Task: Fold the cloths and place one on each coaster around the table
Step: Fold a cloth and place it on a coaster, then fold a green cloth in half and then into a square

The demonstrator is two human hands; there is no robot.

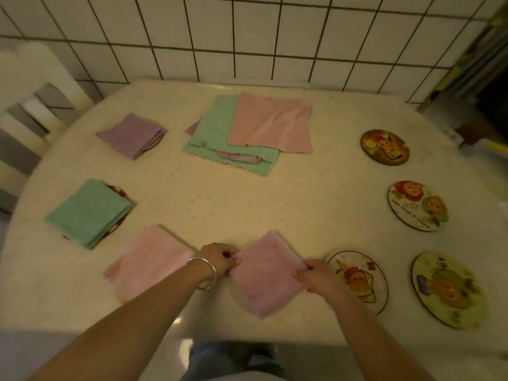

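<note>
A folded pink cloth (268,273) lies at the table's near edge. My left hand (220,258) pinches its left corner and my right hand (316,274) pinches its right corner. Another folded pink cloth (149,261) lies just left of my left wrist. A folded green cloth (89,213) covers most of a coaster (121,193) at the left. A folded purple cloth (130,134) sits on a coaster at the far left. Unfolded green and pink cloths (247,133) are piled at the back centre. Bare round coasters lie at the right: (362,279), (448,290), (417,206), (384,147).
The round table (247,204) has a pale patterned cover. A white plastic chair (30,105) stands at the far left. A tiled wall (247,37) rises behind the table. Dark clutter fills the far right corner (489,105).
</note>
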